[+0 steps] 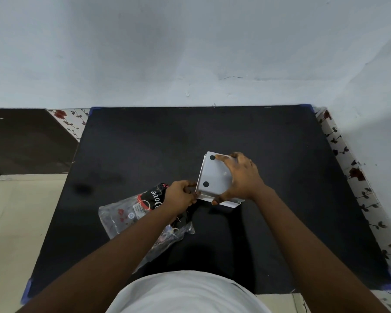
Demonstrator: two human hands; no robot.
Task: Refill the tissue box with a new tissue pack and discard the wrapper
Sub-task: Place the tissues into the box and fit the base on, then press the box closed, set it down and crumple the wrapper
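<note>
A white tissue box [213, 175] lies upside down on the black mat, its flat bottom panel with two black round feet facing up. My right hand [240, 177] is spread over the panel's right side, thumb at the near edge. At the box's near left corner my left hand [181, 196] pinches the edge. A clear plastic wrapper [127, 213] with a black and red "Dove" label lies crumpled under my left forearm. The tissues themselves are hidden.
The black mat [280, 199] covers a table with a rose-patterned cloth [357, 177] showing along its right and back edges. A pale wall stands right behind the table. To the left are a beige floor and a dark brown surface [25, 141].
</note>
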